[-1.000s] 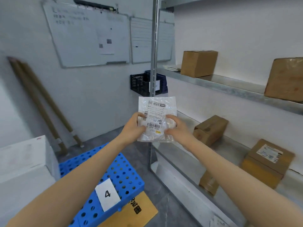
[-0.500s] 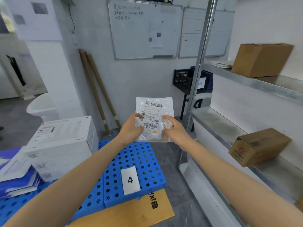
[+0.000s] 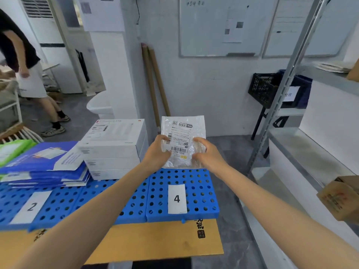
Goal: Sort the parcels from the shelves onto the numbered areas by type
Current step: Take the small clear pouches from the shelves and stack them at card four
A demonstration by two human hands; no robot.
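A clear crinkled plastic parcel bag (image 3: 183,141) with a white printed shipping label is held upright in the air by both hands, above the far edge of the blue perforated plastic platform (image 3: 194,215), over the section that bears the white card numbered 4 (image 3: 177,199) near its front edge; the left hand (image 3: 157,154) pinches the bag's lower left side, thumb on the label face and fingers behind; the right hand (image 3: 208,154) grips the lower right side, fingers curled round the edge; the bag touches nothing else. Further left, at the platform's far edge, stands a stack of flat white cardboard boxes (image 3: 114,148); just beside it, towards the left edge, lies a slumped pile of blue and white mailer envelopes (image 3: 44,167), with a green packet (image 3: 11,150) beyond them; a white card numbered 2 (image 3: 31,207) lies near the front edge before the envelopes. A brown cardboard sheet (image 3: 155,239) sticks out from under the platform's front edge. On the right stands a grey metal shelf rack (image 3: 288,78), with a brown cardboard box (image 3: 342,199) on its lower shelf; a black plastic crate (image 3: 264,90) sits behind the rack's upright; two brown cardboard tubes (image 3: 151,84) lean against the white wall.
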